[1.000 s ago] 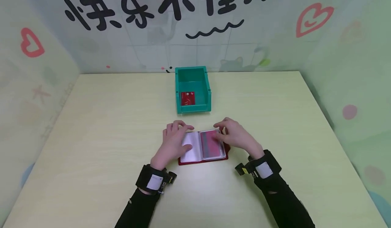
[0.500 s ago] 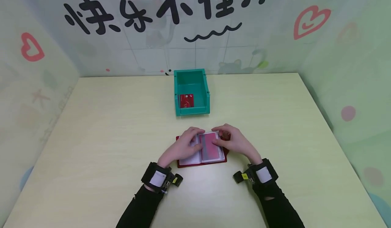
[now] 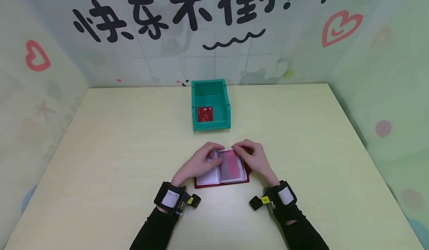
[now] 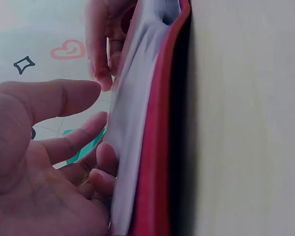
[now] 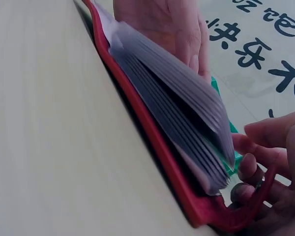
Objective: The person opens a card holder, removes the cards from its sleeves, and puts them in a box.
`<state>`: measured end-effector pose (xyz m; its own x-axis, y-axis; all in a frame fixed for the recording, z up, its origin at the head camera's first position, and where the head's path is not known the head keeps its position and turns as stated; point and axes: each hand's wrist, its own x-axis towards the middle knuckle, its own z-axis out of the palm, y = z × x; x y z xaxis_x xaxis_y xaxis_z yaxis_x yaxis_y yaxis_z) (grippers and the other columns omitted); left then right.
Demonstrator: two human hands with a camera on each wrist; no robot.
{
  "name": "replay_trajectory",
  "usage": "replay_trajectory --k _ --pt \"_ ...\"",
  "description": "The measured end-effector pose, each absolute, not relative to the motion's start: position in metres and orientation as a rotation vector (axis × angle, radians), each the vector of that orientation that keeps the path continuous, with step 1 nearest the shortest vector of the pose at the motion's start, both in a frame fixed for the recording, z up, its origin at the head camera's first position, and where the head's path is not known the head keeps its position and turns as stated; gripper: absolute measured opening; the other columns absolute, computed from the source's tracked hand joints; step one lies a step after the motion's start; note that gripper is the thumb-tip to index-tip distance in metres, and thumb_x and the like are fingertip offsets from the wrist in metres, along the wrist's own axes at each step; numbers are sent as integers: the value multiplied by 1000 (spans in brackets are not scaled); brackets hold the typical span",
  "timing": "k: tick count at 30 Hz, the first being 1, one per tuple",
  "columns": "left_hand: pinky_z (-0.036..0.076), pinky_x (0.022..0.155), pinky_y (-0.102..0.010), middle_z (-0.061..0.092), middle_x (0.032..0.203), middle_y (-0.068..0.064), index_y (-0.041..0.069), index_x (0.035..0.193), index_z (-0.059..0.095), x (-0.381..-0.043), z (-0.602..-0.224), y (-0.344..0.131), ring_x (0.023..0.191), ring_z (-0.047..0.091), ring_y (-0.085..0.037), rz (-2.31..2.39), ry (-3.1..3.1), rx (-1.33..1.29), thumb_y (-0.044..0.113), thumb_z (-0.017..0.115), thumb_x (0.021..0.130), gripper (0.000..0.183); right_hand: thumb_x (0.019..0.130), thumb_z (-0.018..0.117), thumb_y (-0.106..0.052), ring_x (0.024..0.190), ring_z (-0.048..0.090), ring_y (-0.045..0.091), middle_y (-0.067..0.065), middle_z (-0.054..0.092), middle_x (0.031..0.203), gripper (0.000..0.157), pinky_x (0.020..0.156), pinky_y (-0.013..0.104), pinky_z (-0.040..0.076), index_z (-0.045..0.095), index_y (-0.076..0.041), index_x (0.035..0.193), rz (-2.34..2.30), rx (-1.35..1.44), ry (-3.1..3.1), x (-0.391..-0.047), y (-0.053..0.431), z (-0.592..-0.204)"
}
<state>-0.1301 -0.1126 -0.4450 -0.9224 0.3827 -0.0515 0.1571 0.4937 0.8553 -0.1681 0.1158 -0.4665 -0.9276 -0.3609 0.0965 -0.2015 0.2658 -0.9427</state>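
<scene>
A small red-covered card holder (image 3: 219,184) lies open on the table, with clear sleeves fanned apart at its right side in the right wrist view. A pink card (image 3: 230,162) shows in its right-hand sleeve. My left hand (image 3: 201,162) reaches over the left page, its fingers relaxed against the page and its thumb apart from them. At the top of the right-hand sleeve is my right hand (image 3: 253,157), thumb and index fingertips close together; I cannot tell whether they pinch the card. A red closing strap (image 5: 260,196) curves up by its lower fingers.
Behind the card holder stands a teal open bin (image 3: 212,127), with a red card (image 3: 205,114) lying in its front left corner. Printed wall panels border the table (image 3: 117,142) at the back and both sides.
My left hand has shifted right across the left page toward the fold. My right hand has moved from the pink card's right side up to its top edge, thumb and index drawing together.
</scene>
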Motion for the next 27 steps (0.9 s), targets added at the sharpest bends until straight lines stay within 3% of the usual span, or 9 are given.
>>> replay_trajectory --k 6,13,20,24,27 --pt "40 80 -26 56 119 -15 3 128 59 -129 -447 -110 98 47 -21 1438 2492 438 17 64 98 34 95 63 2 72 53 0 27 67 87 13 65 18 43 73 9 100 -1839 -549 2449 -164 113 -473" --pt "38 75 -27 47 103 -10 6 122 57 -129 -448 -106 92 45 -18 1500 2432 208 27 63 99 31 96 61 -1 87 53 4 15 66 90 15 77 18 43 76 0 94 -1855 -723 2489 -156 114 -478" --pt "40 75 -25 59 98 -7 9 120 58 -126 -445 -108 87 51 -15 1570 2373 63 43 53 103 38 82 77 -6 91 53 18 2 72 89 11 84 34 33 79 -10 91 -1618 -1190 2760 -138 98 -484" --pt "44 76 -27 68 96 -10 7 125 57 -126 -439 -120 86 59 -16 1570 2340 117 35 62 99 39 79 82 -17 88 55 16 -1 72 86 10 82 35 37 79 -13 88 -1320 -1194 2972 -131 90 -476" --pt "54 85 -30 74 110 -15 4 135 54 -130 -436 -135 96 68 -19 1570 2262 212 28 67 96 47 80 83 -22 86 57 17 0 72 87 16 82 36 41 79 -13 92 -1117 -1153 3061 -128 85 -466"
